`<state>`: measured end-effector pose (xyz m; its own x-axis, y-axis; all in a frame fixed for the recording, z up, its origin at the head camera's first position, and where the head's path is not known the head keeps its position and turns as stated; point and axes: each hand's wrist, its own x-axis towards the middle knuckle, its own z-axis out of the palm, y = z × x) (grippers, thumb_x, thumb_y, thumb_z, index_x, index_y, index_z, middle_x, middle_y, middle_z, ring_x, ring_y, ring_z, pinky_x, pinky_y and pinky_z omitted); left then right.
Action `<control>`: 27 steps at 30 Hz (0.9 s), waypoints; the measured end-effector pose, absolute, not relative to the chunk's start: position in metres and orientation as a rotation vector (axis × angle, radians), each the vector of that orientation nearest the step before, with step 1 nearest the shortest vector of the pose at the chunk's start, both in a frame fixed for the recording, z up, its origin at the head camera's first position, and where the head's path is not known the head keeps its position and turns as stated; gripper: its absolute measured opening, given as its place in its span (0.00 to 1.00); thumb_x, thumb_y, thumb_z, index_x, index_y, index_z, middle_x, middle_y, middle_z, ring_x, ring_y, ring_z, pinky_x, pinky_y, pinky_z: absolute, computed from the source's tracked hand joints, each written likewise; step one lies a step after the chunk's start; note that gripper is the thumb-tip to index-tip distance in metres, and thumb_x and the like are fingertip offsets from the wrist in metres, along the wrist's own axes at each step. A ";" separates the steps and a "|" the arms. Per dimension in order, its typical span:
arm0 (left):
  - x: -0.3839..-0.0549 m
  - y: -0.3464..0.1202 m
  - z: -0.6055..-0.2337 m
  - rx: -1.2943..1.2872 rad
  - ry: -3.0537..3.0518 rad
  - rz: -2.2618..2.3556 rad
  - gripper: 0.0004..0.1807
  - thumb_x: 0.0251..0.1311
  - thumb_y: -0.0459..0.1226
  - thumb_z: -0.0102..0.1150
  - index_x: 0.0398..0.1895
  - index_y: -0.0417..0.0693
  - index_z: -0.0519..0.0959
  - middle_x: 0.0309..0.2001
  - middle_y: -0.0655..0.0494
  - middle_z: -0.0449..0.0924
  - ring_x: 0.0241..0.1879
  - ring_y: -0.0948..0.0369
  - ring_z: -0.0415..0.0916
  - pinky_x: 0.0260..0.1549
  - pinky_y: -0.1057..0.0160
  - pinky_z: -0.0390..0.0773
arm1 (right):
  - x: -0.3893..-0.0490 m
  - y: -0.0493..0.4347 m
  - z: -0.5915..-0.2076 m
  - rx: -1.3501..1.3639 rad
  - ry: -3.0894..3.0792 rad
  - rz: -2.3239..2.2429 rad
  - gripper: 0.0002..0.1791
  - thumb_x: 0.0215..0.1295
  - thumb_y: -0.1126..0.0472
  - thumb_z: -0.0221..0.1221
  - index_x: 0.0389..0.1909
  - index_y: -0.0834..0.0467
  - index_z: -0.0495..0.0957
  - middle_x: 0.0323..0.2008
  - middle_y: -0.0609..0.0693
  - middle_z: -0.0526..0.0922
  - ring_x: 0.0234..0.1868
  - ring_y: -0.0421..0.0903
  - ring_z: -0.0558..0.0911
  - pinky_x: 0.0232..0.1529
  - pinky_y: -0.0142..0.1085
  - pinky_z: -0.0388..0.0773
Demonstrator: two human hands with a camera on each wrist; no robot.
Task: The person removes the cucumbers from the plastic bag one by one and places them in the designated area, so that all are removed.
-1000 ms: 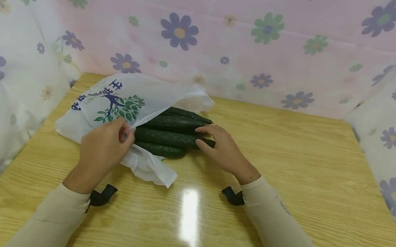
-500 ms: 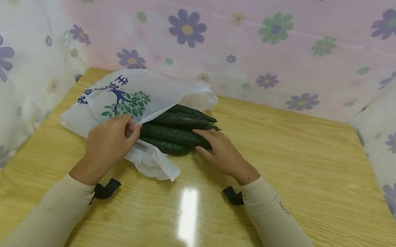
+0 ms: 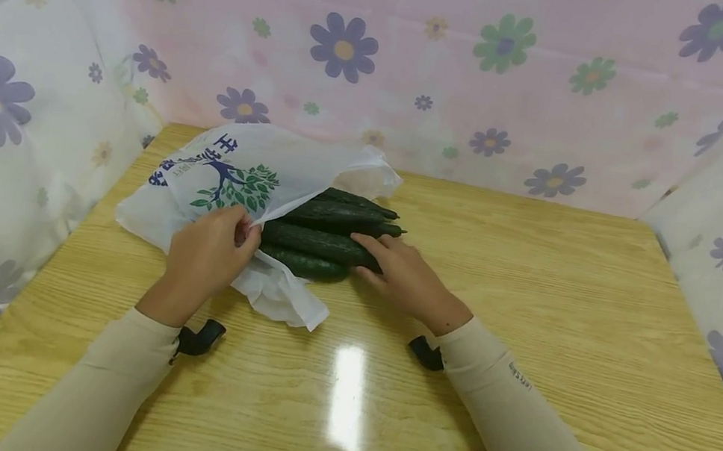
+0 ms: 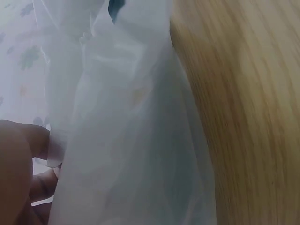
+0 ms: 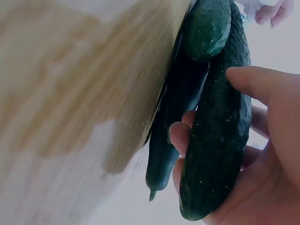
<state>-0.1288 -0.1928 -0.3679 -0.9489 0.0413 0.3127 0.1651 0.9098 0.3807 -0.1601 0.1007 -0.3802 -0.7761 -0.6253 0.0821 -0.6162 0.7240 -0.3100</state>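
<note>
A white plastic bag (image 3: 234,157) printed with a tree lies on its side, its mouth facing right. My left hand (image 3: 208,250) pinches the bag's edge between thumb and fingers; the left wrist view shows the thin film (image 4: 126,140) close up. Several dark green cucumbers stick out of the mouth, their other ends hidden inside. My right hand (image 3: 410,283) grips the outer end of one cucumber (image 3: 319,243). In the right wrist view, its fingers curl under this bumpy cucumber (image 5: 218,136) with the thumb on top. Another cucumber (image 3: 312,266) lies on its near side.
The bag rests on a shiny wood-grain table (image 3: 529,291). A flowered cloth (image 3: 415,66) stands behind the table and along both sides. Black curved pieces (image 3: 202,337) show at both wrists.
My right hand has shifted slightly and now wraps the cucumber's end, which earlier showed past the fingertips. My left hand keeps pinching the bag. The head view has shifted a little.
</note>
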 end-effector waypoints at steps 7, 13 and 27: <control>-0.131 -0.191 -0.368 -0.173 -2.728 -0.607 0.12 0.67 0.40 0.54 0.25 0.48 0.73 0.20 0.53 0.71 0.19 0.56 0.68 0.16 0.62 0.63 | -0.153 0.098 -0.377 -0.986 2.884 -0.476 0.31 0.75 0.51 0.55 0.74 0.53 0.62 0.51 0.58 0.79 0.42 0.50 0.81 0.43 0.46 0.79; -0.130 -0.191 -0.369 -0.191 -2.693 -0.613 0.12 0.66 0.40 0.54 0.24 0.49 0.73 0.19 0.54 0.71 0.18 0.57 0.67 0.16 0.62 0.62 | -0.150 0.095 -0.376 -0.939 2.888 -0.497 0.29 0.75 0.52 0.55 0.73 0.54 0.64 0.54 0.57 0.79 0.47 0.51 0.82 0.47 0.47 0.80; -0.129 -0.191 -0.370 -0.189 -2.699 -0.617 0.12 0.67 0.40 0.53 0.24 0.49 0.73 0.19 0.54 0.70 0.18 0.58 0.66 0.15 0.62 0.61 | -0.152 0.095 -0.378 -0.832 2.789 -0.535 0.30 0.77 0.46 0.49 0.75 0.52 0.60 0.68 0.60 0.71 0.62 0.57 0.78 0.56 0.53 0.78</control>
<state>-0.1287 -0.1913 -0.3700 -0.9247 0.0486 0.3775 0.2077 0.8955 0.3937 -0.1517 0.0949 -0.3783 -0.8268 -0.5582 -0.0699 -0.4926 0.7784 -0.3891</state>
